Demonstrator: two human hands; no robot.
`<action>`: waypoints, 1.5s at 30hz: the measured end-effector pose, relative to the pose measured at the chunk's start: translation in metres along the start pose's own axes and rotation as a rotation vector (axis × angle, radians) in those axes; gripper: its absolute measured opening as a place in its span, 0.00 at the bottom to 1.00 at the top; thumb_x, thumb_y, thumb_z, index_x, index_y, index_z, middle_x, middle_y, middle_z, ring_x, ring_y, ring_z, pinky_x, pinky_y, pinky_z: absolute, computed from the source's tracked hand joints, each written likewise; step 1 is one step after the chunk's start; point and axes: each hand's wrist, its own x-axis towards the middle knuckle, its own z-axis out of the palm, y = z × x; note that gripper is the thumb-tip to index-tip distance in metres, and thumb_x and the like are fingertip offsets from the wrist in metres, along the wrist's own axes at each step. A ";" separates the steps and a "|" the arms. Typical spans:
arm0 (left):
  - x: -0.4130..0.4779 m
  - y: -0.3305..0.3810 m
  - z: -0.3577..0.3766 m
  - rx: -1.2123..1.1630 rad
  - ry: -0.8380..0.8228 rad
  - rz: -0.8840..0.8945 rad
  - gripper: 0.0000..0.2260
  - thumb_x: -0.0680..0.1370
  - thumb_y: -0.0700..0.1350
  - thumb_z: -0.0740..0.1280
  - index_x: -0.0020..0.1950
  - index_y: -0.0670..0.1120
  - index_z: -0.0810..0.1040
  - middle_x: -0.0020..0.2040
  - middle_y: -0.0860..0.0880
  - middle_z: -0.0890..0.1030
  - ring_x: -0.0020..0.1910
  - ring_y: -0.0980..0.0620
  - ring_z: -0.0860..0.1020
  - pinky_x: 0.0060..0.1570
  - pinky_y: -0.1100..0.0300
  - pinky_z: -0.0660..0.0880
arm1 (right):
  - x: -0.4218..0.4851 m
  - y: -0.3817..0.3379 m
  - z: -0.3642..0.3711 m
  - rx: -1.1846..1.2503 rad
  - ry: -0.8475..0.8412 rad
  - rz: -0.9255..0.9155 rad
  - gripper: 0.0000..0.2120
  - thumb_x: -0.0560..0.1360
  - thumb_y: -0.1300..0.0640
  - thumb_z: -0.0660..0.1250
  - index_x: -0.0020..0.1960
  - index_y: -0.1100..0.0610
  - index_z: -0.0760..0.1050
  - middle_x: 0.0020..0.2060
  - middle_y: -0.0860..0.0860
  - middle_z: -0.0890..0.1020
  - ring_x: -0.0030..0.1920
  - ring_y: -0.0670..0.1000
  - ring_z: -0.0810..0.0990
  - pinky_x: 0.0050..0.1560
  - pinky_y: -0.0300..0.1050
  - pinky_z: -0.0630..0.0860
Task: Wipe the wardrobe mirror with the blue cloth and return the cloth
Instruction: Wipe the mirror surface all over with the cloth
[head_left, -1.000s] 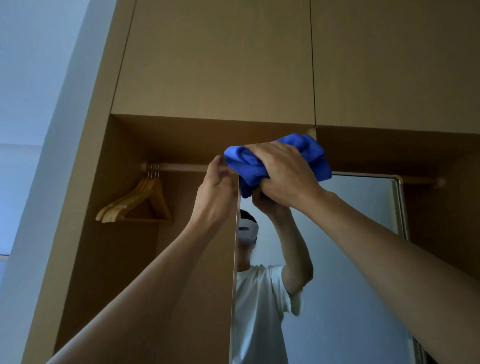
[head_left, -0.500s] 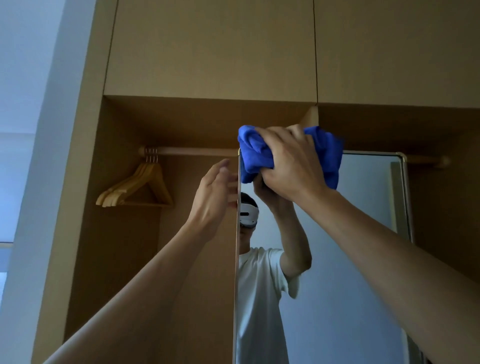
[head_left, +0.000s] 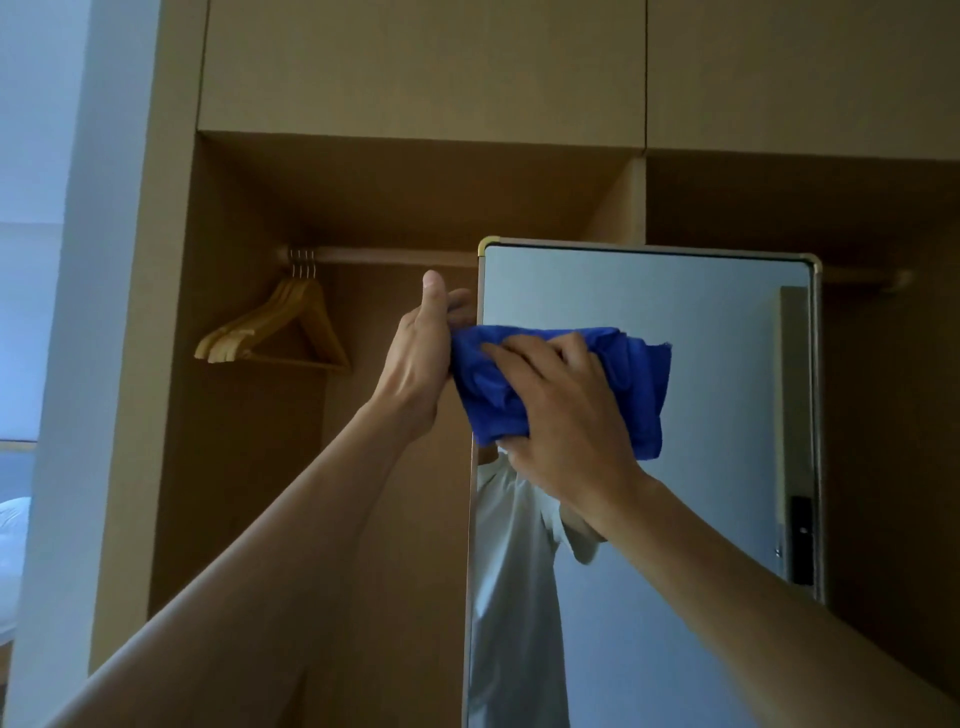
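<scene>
1. The right hand (head_left: 566, 415) curves its fingers over the bunched blue cloth (head_left: 641, 395), thumb tucked beneath, and presses it against the mirror (head_left: 717, 415), likely so the whole wad rubs the glass.
2. The cloth sits toward ten o'clock on the glass, reaching the left edge.
3. The left hand (head_left: 421, 358), at nine o'clock of the cloth, clasps the mirror's left edge with its thumb upright (fingers partly hidden behind it), probably bracing the panel against the push.
4. Wooden hangers (head_left: 291, 322) hang further out at nine o'clock.
5. Wiping looks to be at an early stage, and the cloth's return is not yet due.
</scene>
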 end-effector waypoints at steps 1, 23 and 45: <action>-0.001 0.001 0.001 0.008 -0.011 -0.003 0.27 0.85 0.64 0.47 0.65 0.51 0.79 0.50 0.53 0.85 0.47 0.57 0.85 0.42 0.62 0.79 | -0.011 -0.003 0.001 0.010 -0.009 -0.015 0.32 0.65 0.54 0.78 0.68 0.56 0.75 0.61 0.52 0.81 0.56 0.57 0.76 0.57 0.53 0.76; -0.083 -0.067 -0.003 0.044 -0.008 -0.177 0.25 0.85 0.64 0.50 0.61 0.52 0.81 0.50 0.53 0.87 0.50 0.55 0.85 0.47 0.56 0.83 | -0.051 -0.008 -0.018 -0.107 -0.182 -0.084 0.26 0.68 0.54 0.59 0.65 0.56 0.75 0.57 0.54 0.80 0.56 0.58 0.76 0.54 0.54 0.70; -0.114 -0.048 0.023 0.312 0.043 0.011 0.12 0.84 0.60 0.54 0.47 0.72 0.74 0.52 0.64 0.78 0.57 0.53 0.75 0.58 0.52 0.74 | -0.135 -0.011 -0.020 0.012 -0.194 -0.050 0.13 0.63 0.57 0.69 0.47 0.55 0.75 0.41 0.51 0.81 0.43 0.55 0.78 0.46 0.52 0.74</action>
